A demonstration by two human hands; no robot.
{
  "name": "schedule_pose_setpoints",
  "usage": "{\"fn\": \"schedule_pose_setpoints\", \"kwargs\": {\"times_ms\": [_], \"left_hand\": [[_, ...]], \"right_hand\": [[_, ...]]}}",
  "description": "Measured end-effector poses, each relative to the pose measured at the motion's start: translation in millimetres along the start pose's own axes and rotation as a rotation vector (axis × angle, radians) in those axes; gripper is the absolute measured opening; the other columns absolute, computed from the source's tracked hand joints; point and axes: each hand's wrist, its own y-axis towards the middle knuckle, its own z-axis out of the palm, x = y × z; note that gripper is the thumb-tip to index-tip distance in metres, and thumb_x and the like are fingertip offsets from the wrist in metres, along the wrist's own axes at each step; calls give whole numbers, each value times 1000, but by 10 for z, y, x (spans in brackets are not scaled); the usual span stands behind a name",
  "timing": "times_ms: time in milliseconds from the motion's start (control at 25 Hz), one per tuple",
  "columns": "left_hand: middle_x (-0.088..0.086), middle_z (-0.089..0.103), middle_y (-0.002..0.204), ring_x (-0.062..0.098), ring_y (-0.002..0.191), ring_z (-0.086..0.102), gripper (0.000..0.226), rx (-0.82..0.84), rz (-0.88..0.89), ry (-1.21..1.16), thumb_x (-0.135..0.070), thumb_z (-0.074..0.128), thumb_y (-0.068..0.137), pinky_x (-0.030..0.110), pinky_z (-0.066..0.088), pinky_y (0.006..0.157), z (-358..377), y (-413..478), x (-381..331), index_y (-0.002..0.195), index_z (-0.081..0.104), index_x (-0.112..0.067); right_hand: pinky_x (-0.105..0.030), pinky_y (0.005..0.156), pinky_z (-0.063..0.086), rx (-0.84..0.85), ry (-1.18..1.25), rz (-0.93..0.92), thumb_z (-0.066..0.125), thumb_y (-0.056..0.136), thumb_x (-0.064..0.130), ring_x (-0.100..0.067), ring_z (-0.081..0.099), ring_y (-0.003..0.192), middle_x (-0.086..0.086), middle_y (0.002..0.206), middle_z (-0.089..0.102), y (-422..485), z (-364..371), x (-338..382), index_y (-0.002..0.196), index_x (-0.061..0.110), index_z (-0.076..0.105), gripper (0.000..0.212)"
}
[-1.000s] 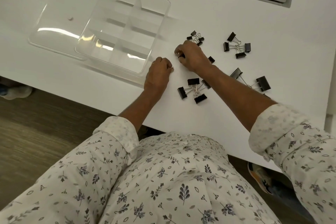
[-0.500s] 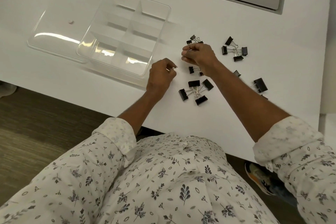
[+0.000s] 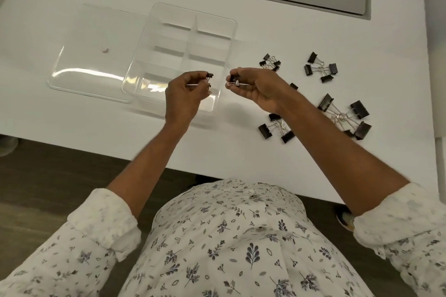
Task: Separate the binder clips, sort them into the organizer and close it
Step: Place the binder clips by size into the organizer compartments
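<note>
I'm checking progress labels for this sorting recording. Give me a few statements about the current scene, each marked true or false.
1. The left hand pinches a small black binder clip. True.
2. The right hand holds nothing. False: it pinches a second small black clip.
3. The clear compartmented plastic organizer holds several clips. False: its compartments look empty.
4. The flat clear plastic lid is off the organizer, lying on its left. True.
5. Every clip on the white table lies singly. False: several groups, such as the large-clip cluster, are linked by their wire handles.
</note>
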Motion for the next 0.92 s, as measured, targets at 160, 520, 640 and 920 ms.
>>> {"fn": "schedule_pose_setpoints", "kwargs": {"times_ms": [160,520,640,920], "left_hand": [[4,78,88,17,78,76,15,122,59,226,-11,70,92,43,64,84,-889,506,83,104,79,-11],[-8,77,106,-2,95,70,21,159,219,355,-15,64,97,22,57,92,-911,546,171,113,78,-16],[-13,74,110,-4,97,69,24,240,290,309,-17,60,100,20,56,89,-806,434,170,120,74,-17],[-8,73,121,6,114,66,25,561,488,358,-18,61,100,32,51,104,-258,-6,226,123,71,-17]], "right_hand": [[-35,101,56,-51,-143,-114,53,102,8,-26,70,104,-14,115,71,154,930,-183,118,0,67,23],[-35,115,41,-225,-318,-329,50,102,9,-9,58,127,6,126,70,49,892,-333,120,18,71,29],[-37,114,43,-323,-310,-361,51,101,7,-12,60,125,4,125,71,-103,707,-508,119,17,71,29],[-31,104,48,-565,-223,-457,53,98,0,-16,63,119,-3,124,71,-694,43,-833,118,11,70,29]]}}
